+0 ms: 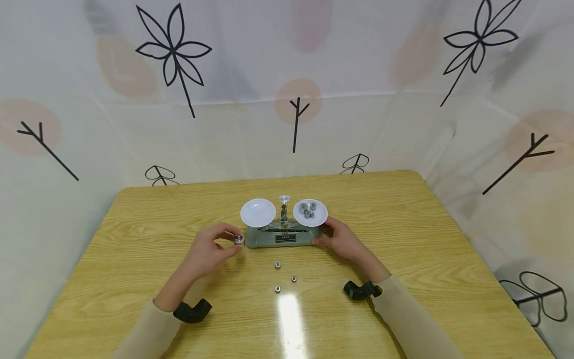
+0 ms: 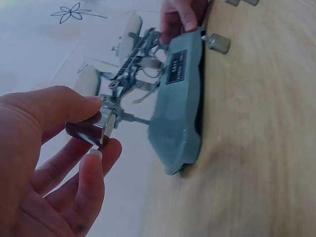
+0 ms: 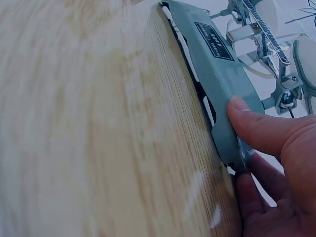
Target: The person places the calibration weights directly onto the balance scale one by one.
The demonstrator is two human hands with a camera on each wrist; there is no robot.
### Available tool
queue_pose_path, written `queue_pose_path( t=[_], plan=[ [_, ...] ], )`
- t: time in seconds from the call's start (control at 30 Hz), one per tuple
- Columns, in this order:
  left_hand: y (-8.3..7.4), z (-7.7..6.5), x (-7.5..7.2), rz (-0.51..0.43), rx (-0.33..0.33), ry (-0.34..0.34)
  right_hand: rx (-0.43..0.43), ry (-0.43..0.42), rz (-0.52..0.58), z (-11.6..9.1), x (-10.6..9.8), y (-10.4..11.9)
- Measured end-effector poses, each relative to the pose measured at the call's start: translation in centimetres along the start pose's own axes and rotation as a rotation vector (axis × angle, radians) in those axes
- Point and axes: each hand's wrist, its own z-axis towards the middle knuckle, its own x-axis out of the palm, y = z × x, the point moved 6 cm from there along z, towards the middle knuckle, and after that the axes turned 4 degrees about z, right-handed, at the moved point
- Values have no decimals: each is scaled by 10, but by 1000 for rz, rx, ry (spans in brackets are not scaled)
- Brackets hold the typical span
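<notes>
A grey-green balance scale (image 1: 284, 238) with two white pans stands on the table. My left hand (image 1: 210, 253), beside the scale's left end, pinches a shiny metal weight (image 2: 91, 128) between thumb and fingers, apart from the base. At the other end, my right hand (image 1: 344, 241) grips the base (image 3: 219, 74), thumb on its front face and fingers around the end. Several metal weights (image 1: 307, 213) sit in the right pan (image 1: 321, 219). The left pan (image 1: 258, 213) holds nothing. In the left wrist view, my right hand (image 2: 177, 17) shows at the far end.
Three small weights lie on the wooden table (image 1: 134, 259) in front of the scale: a larger one (image 1: 277, 265), one to the right (image 1: 294, 278) and one nearer me (image 1: 277, 289). A patterned white cloth (image 1: 251, 134) hangs behind the table's back edge.
</notes>
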Motion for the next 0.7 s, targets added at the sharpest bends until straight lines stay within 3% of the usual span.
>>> queue_pose_path(
  t=[0.3,0.57,0.7],
  plan=[
    [-6,6,-22,53,27,-65,7,1,6,0,0,-1],
    [-12,10,-27,48,49,-96,-4,-13,6,1,1,-2],
    [-16,14,-29,51,62,-108,-9,-18,1,-2,3,9]
  ],
)
